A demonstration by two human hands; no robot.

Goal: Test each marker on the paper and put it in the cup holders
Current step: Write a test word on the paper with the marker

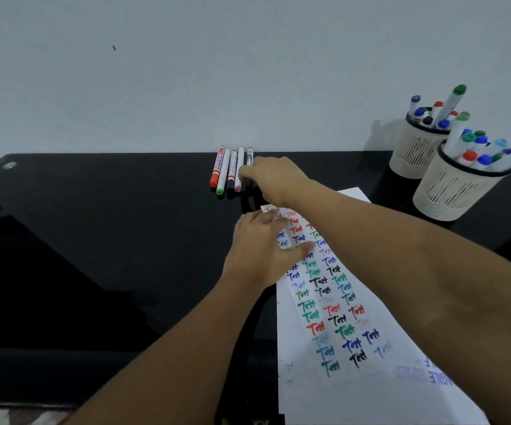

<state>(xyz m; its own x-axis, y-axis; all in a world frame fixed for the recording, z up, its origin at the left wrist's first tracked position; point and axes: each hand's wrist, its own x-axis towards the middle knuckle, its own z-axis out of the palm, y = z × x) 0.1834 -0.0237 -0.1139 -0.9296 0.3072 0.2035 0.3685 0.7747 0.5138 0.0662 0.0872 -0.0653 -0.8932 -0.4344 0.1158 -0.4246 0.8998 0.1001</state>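
A black tabletop (95,240) meets a pale wall. Two cup holders (450,191) at its right edge are nearly full; five markers (231,170) remain at the back edge. The right hand (274,179) reaches the rightmost, its finger state hidden; the left hand (260,250) presses flat, fingers straight, on the paper (355,394), crowded with test words.

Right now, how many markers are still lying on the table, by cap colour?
Red cap: 1
Green cap: 1
Black cap: 1
Pink cap: 1
Cap hidden by the right hand: 1, its barrel shows
Total: 5
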